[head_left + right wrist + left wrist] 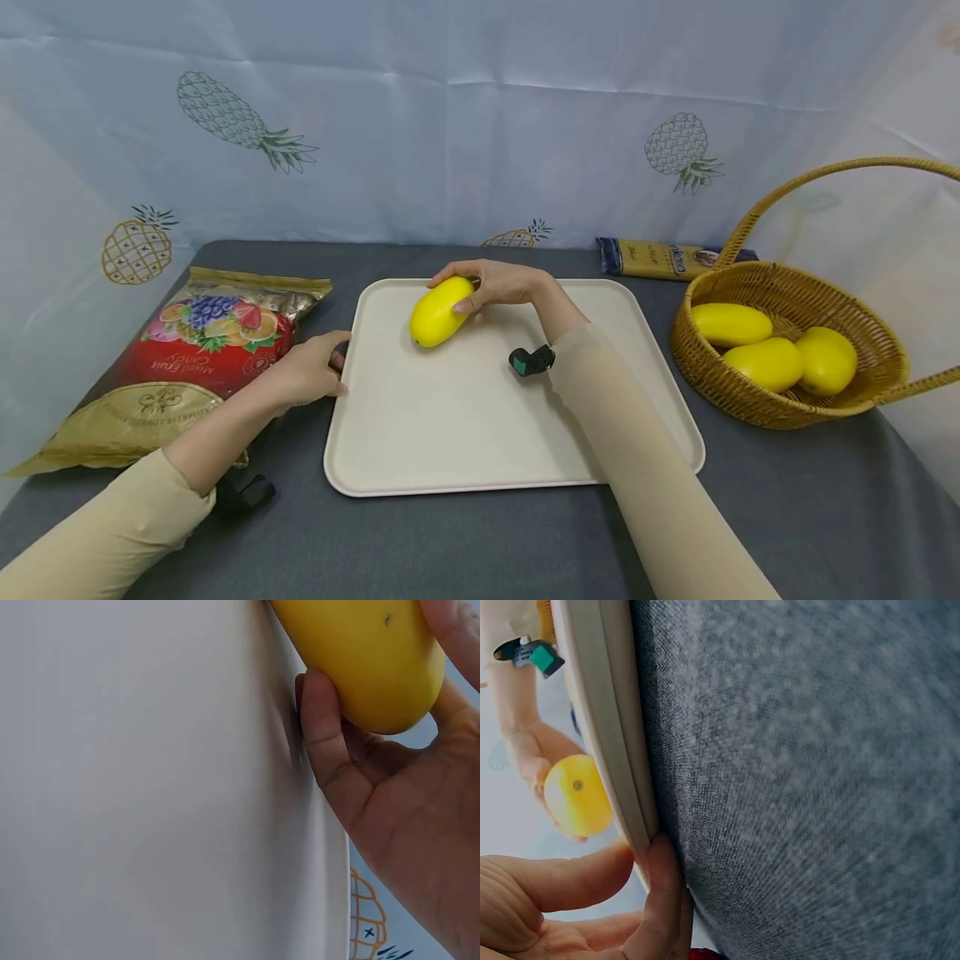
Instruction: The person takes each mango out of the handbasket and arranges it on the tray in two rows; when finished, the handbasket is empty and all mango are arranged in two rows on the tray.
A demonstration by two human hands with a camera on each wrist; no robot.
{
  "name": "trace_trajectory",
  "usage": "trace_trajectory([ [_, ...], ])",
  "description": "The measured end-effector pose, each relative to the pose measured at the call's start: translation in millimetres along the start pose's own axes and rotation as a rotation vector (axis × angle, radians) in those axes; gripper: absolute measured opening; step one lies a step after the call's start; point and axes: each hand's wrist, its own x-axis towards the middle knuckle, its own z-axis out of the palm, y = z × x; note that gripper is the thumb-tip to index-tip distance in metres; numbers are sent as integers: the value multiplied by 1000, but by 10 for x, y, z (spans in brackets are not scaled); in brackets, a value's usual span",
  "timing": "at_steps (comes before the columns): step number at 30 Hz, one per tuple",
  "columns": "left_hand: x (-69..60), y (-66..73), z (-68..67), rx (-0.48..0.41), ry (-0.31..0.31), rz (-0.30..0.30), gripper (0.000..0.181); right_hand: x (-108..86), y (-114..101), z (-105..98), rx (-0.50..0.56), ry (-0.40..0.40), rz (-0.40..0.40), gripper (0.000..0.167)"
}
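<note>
Yellow and glossy, the oblong fruit (441,313) is in the right hand (498,283) over the far left part of a cream tray (480,417). That hand grips it across the upper, far end, thumb on the near right side and fingers curled over the far side. Whether the underside rests on the tray or hangs just above it, I cannot quite tell from these angles.

The left hand (309,368) pinches the tray's left rim, thumb against the edge and fingers tucked beneath. Just left of it lies a red and gold candy bag (206,342); to the right of the tray, a wicker basket (720,392) holds three more yellow pieces (765,364), with a long packet (652,259) on the far side.

The fruit looks like a moulded imitation, so it is probably light and stiff, not easily bruised. Its smooth, rounded skin could slip or roll under a fingertip hold; thumb and fingers opposed across the widest part should be surest. The tray seems rigid, and its raised rim offers a good pinch.
</note>
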Motion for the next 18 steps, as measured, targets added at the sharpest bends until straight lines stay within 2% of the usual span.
trace_trajectory([
  [5, 0, -8, 4, 2, 3, 3, 82, 30, -26, 9, 41, -64, 20, 66],
  [12, -18, 19, 0, -5, -6, -2, 84, 54, -64, 49, 104, 26, 116, 68],
  [18, -14, 23, 3, -3, -5, -3, 83, 42, -48, 30, 70, 31, 78, 69],
])
